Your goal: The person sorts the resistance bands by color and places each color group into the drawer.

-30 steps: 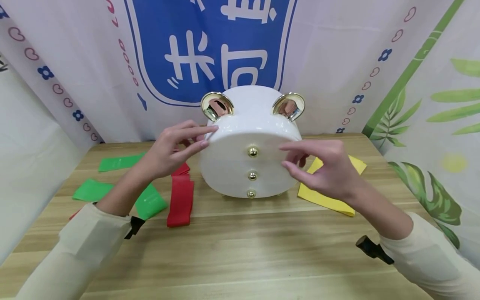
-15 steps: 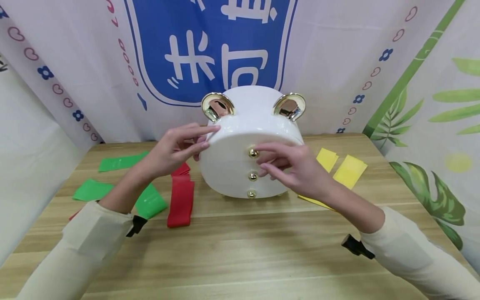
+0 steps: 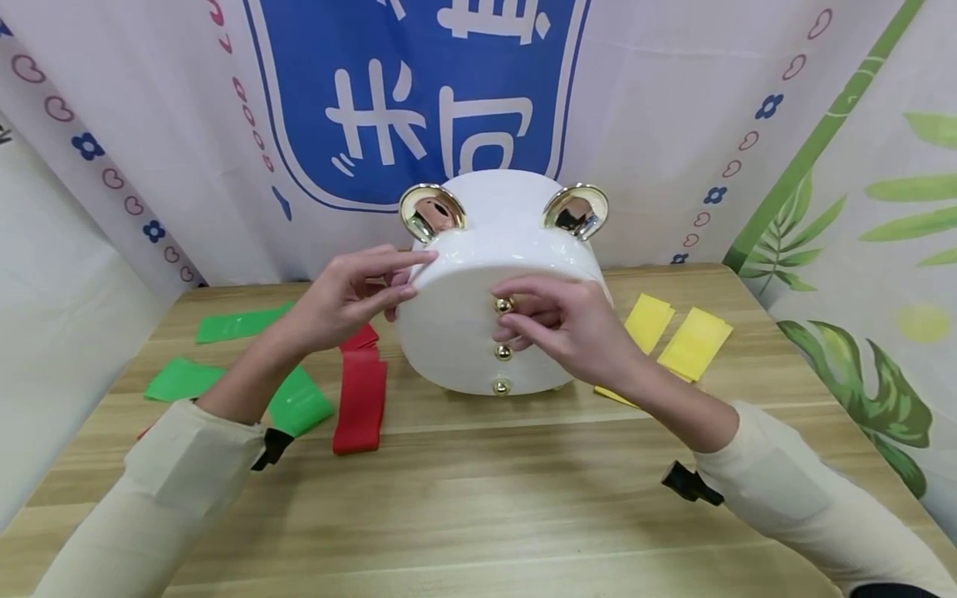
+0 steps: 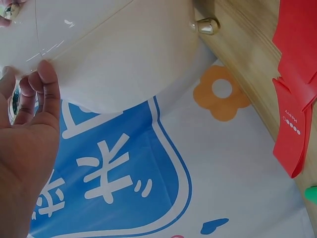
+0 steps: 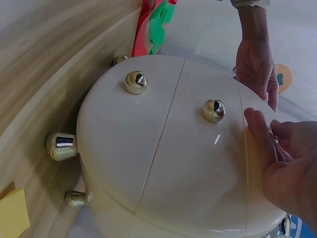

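A white rounded drawer cabinet (image 3: pixel 449 336) with two gold ears (image 3: pixel 577 211) stands on the table, its front facing me. Three gold knobs run down its front. With thumb and index finger my right hand (image 3: pixel 579 325) pinches the top knob (image 3: pixel 504 306); the middle knob (image 3: pixel 503 352) and bottom knob (image 3: pixel 500 388) are free. My left hand (image 3: pixel 336 299) rests on the cabinet's upper left edge, thumb at the front, fairly straight fingers on the top and side. In the right wrist view a strip shows along the top drawer's seam (image 5: pixel 246 163); whether it stands ajar I cannot tell.
Green bands (image 3: pixel 239 325) and a folded red band (image 3: pixel 360 403) lie left of the cabinet on the wooden table (image 3: pixel 478 507). To the right lie folded yellow bands (image 3: pixel 695 342). A printed curtain (image 3: pixel 643 124) hangs close behind.
My right hand has moved left from the cabinet's right side to the top knob and now pinches it. My left hand has stayed at the upper left edge.
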`<state>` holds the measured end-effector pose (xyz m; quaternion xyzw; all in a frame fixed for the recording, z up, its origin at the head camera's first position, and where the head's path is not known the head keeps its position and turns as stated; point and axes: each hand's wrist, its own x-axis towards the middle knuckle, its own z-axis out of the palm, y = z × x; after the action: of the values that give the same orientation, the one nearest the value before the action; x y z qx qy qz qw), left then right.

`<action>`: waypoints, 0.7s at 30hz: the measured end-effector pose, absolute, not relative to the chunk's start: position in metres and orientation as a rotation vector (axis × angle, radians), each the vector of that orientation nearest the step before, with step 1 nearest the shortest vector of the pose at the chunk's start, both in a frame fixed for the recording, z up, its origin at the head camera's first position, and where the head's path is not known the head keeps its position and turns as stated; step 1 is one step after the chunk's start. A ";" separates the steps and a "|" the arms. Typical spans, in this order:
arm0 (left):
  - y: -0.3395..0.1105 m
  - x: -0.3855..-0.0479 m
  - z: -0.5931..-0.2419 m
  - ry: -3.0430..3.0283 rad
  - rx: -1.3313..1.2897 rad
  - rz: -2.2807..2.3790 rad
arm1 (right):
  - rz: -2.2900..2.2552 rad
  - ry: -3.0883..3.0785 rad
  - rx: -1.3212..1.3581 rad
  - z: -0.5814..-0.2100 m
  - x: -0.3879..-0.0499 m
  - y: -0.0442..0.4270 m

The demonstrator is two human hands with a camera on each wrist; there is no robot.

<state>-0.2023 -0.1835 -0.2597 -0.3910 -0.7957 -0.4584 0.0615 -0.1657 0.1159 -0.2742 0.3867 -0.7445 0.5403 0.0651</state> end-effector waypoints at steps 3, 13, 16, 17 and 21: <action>-0.184 -0.203 -0.260 -2.400 -1.200 -1.392 | 1.662 -2.219 1.142 -0.273 -0.165 0.113; -0.182 -0.201 -0.260 -2.382 -1.245 -1.404 | 1.685 -2.214 1.126 -0.275 -0.167 0.118; -0.181 -0.201 -0.260 -2.383 -1.248 -1.389 | 1.675 -2.226 1.115 -0.275 -0.168 0.119; -0.180 -0.201 -0.260 -2.383 -1.247 -1.382 | 1.673 -2.226 1.113 -0.275 -0.168 0.120; -0.179 -0.202 -0.259 -2.366 -1.238 -1.356 | 1.692 -2.215 1.119 -0.275 -0.168 0.120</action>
<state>-0.2017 -0.1793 -0.2585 -0.4123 -0.7879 -0.4514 0.0732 -0.1685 0.1199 -0.2754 0.3716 -0.7357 0.5621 0.0690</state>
